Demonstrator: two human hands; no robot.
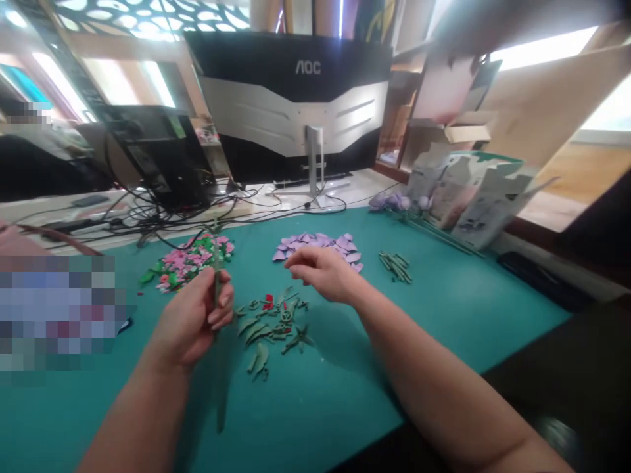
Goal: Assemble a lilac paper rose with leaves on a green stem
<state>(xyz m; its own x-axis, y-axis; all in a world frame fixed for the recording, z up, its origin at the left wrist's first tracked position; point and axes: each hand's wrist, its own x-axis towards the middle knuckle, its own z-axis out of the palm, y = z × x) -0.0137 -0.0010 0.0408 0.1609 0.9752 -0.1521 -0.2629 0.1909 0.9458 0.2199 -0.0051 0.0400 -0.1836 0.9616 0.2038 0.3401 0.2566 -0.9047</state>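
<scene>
My left hand (207, 309) is wrapped round a long, thin green artificial flower stem (220, 387). The stem stands roughly upright, with small leaf-like tips showing above the fist. My right hand (320, 270) hovers palm down with its fingers bent and apart, and I see nothing in it. Just behind it spreads a pile of lilac plastic petal pieces (300, 244), partly hidden by the hand. Between and below my hands lie loose green leaf and stem parts (259, 332), with a star-shaped green piece (299, 339) and a few red bits (267, 302).
Pink and green flower pieces (190, 263) are heaped at the left of the green mat (335, 407). Short green sticks (394, 266) lie to the right. Behind stand a monitor (290, 98), tangled cables (158, 220) and an opened printed box (463, 197).
</scene>
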